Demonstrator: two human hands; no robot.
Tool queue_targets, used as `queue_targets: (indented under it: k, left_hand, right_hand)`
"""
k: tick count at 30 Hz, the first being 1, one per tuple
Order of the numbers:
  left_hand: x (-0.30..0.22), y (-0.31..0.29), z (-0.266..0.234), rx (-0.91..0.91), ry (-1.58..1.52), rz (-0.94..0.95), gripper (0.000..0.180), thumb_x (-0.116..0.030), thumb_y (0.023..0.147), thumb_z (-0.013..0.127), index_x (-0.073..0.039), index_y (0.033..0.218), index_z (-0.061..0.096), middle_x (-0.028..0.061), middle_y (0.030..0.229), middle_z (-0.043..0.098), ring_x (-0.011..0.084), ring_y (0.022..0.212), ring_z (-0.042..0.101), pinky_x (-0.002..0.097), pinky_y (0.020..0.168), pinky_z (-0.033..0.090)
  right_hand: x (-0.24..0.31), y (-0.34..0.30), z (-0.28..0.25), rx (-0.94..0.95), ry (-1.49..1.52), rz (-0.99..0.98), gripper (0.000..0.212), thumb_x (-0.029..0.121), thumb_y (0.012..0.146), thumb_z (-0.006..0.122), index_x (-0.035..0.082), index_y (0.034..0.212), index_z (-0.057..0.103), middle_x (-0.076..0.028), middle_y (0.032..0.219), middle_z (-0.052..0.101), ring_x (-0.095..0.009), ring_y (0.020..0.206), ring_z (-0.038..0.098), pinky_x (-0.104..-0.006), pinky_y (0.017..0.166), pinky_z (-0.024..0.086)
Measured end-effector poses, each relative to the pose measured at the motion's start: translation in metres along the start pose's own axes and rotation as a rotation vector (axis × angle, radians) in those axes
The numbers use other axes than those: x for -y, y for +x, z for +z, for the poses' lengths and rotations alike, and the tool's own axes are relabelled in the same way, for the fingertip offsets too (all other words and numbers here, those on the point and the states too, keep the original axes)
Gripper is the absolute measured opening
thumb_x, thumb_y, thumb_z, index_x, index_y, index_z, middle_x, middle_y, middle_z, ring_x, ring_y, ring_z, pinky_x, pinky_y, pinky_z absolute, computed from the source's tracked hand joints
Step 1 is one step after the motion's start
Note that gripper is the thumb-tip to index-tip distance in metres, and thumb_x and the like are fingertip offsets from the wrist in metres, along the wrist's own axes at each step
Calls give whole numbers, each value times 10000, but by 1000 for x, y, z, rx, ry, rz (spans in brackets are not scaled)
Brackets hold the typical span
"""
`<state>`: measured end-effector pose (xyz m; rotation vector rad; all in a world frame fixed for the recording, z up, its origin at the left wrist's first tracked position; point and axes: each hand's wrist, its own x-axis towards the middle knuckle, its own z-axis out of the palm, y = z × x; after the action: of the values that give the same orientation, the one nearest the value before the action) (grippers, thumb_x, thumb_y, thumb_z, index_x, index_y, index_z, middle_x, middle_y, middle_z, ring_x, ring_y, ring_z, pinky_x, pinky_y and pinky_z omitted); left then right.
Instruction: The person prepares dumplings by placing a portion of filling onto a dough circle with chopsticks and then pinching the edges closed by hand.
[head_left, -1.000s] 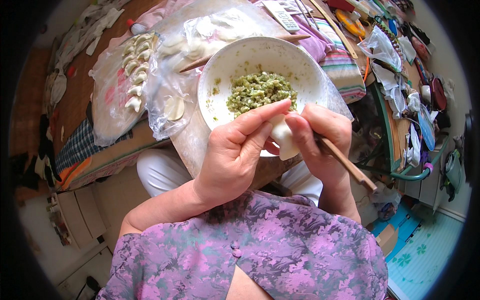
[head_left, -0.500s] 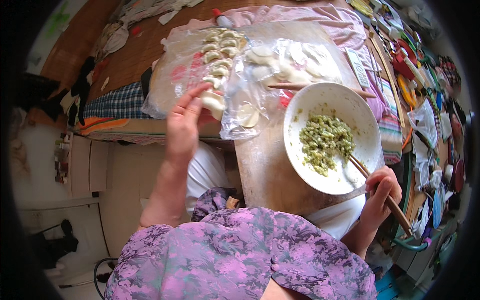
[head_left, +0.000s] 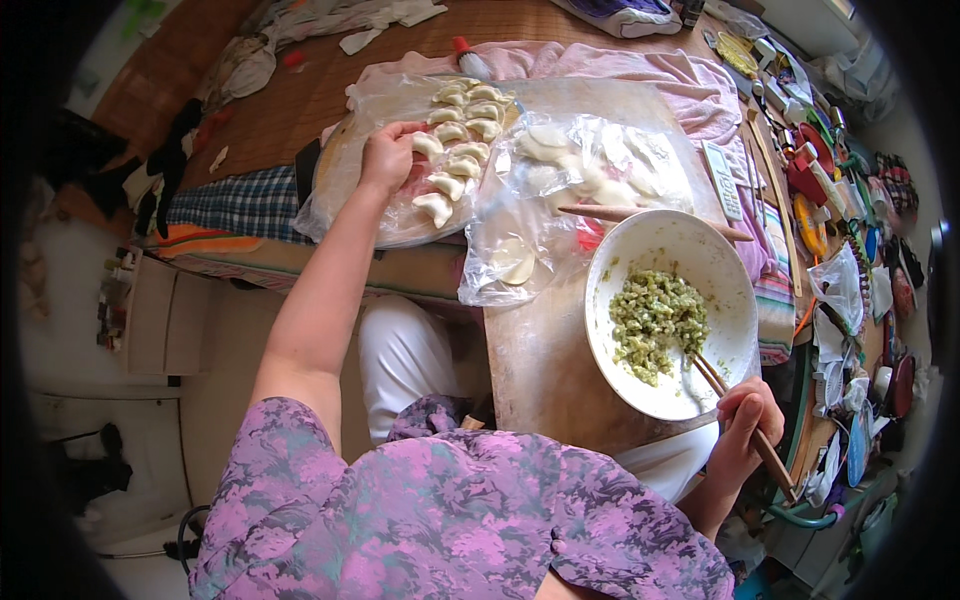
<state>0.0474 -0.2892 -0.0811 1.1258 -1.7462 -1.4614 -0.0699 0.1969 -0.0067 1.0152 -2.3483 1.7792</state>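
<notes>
My left hand (head_left: 388, 155) reaches to the left side of the rows of folded dumplings (head_left: 463, 166). Its fingers are closed at the edge of one pale dumpling (head_left: 427, 146); the thumb is largely hidden. The dumplings lie on plastic film (head_left: 335, 190) over a round board. At the lower right, my right hand (head_left: 752, 415) is closed around wooden chopsticks (head_left: 770, 460), whose tips rest inside a white bowl (head_left: 735, 300). Chopped green filling (head_left: 655, 320) fills the middle of the bowl. One flat dough wrapper (head_left: 515, 262) shows near the bowl, under clear plastic.
More flat wrappers (head_left: 600, 165) lie under clear plastic on the wooden board (head_left: 540, 370). Behind the bowl is a tapered rolling pin (head_left: 730, 232). A pink cloth (head_left: 690, 85), a white remote-like device (head_left: 722, 180) and a red-topped container (head_left: 470, 60) surround the board. Clutter lines the right side.
My left hand has moved away from me with the dumpling, up to the left side of the rows. My right hand still holds the chopsticks in the bowl. The whole view has shifted slightly.
</notes>
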Motion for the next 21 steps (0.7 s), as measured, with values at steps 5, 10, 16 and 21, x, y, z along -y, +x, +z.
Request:
queue_targets:
  k: [5, 10, 16, 21]
  left_hand:
    - [23, 15, -5, -167, 489, 207, 277, -215, 896, 560, -116, 1136, 656, 111, 957, 702, 255, 869, 679, 367, 773, 515]
    - [-22, -57, 7, -268, 640, 624, 202, -191, 884, 602, -88, 1036, 687, 128, 864, 687, 258, 774, 668, 361, 671, 508]
    - [-54, -187, 38, 383, 249, 660, 67, -119, 827, 689, -56, 847, 696, 102, 762, 667, 207, 644, 637, 307, 569, 485]
    - [-29, -193, 60, 277, 722, 807, 128, -153, 798, 702, -75, 899, 693, 71, 734, 615, 248, 695, 600, 339, 630, 486]
  right_hand:
    - [3, 2, 2, 14, -10, -15, 563, 441, 971, 473, 4, 619, 526, -39, 572, 467, -110, 524, 429, -255, 499, 286]
    - [3, 3, 2, 17, -17, -22, 581, 462, 972, 457, 4, 621, 523, -43, 568, 472, -116, 518, 436, -257, 493, 290]
    - [0, 2, 1, 9, 0, 1, 575, 458, 974, 456, 5, 626, 528, -39, 574, 477, -112, 525, 436, -254, 496, 292]
    - [2, 2, 0, 10, 23, -31, 564, 451, 971, 472, 4, 634, 536, -40, 580, 487, -111, 526, 442, -250, 497, 303]
